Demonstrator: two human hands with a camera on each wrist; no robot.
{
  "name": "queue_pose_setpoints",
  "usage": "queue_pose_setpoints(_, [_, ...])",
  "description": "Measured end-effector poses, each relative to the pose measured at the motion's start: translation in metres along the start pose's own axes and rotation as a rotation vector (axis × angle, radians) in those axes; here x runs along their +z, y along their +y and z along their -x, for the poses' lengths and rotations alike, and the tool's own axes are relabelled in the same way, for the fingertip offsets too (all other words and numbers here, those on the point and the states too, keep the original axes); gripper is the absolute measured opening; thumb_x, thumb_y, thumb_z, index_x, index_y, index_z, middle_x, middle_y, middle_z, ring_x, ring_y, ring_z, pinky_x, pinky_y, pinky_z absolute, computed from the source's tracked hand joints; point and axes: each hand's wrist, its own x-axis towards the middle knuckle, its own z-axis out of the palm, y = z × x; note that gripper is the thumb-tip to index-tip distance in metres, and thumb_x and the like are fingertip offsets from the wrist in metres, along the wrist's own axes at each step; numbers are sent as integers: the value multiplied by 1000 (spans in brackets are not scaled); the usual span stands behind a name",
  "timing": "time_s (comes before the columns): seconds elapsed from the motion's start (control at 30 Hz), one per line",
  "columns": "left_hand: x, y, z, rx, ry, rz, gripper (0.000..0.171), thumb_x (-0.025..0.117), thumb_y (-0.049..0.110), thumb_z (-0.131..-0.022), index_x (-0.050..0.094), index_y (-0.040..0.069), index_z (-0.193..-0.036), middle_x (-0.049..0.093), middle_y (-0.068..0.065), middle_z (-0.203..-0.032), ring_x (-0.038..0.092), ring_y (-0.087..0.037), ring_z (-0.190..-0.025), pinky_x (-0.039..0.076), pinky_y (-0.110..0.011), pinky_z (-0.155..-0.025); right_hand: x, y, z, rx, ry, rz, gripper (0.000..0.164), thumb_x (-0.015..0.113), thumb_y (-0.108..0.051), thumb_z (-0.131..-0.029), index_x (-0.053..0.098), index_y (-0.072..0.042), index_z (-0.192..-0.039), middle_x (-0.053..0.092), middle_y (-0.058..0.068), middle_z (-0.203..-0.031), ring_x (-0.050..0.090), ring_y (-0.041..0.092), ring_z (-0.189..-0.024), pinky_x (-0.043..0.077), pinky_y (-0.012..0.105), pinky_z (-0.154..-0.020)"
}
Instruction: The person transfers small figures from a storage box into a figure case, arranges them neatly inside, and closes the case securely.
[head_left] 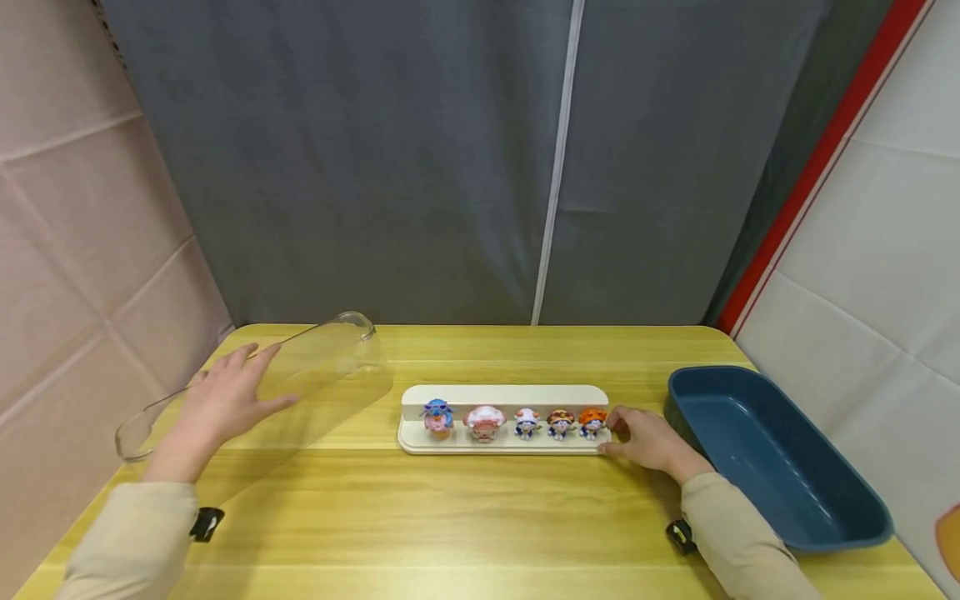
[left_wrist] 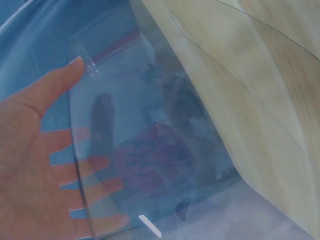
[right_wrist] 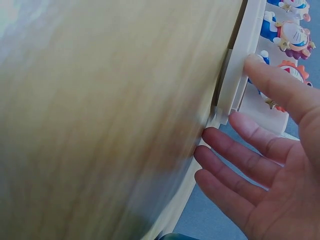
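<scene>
My left hand, thumb spread from its fingers, is at a clear curved cover tilted over the table's left side. In the left wrist view the straight fingers show through the clear panel. A white stepped display stand holds a row of several small figurines. They include a blue-topped one, a pink one with a white top and an orange-maned one. At the stand's right end, my right hand touches it with thumb and fingertips, its fingers loosely extended.
A dark blue plastic bin stands to the right, beside my right forearm. The wooden table lies beneath everything. Behind it hangs a grey curtain, with pale cloth walls at the sides.
</scene>
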Motion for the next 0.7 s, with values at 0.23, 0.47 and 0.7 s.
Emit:
queue_pose_setpoints(0.23, [6, -6, 1, -9, -4, -14, 91, 55, 63, -72, 29, 2, -134, 28, -31, -128, 30, -54, -105, 25, -67, -73, 0, 0, 0, -12, 7, 0, 33, 74, -29, -71, 56, -7, -88, 54, 1, -78, 49, 16, -70, 42, 33, -64])
queue_pose_setpoints(0.47, [9, -12, 1, 11, 19, -23, 88, 52, 66, -72, 31, 7, -134, 31, -29, -126, 33, -52, -104, 28, -64, -70, 1, 1, 0, -11, 6, -6, 33, 74, -29, -71, 56, -8, -88, 54, 1, -77, 48, 16, -69, 41, 33, -63])
queue_pose_setpoints(0.7, [13, -21, -2, 70, 48, -3, 84, 52, 65, -74, 33, 9, -134, 32, -30, -124, 33, -52, -103, 30, -63, -68, 0, 2, 0, -19, 7, -4, 33, 73, -30, -71, 55, -8, -88, 53, 0, -76, 47, 15, -68, 41, 32, -62])
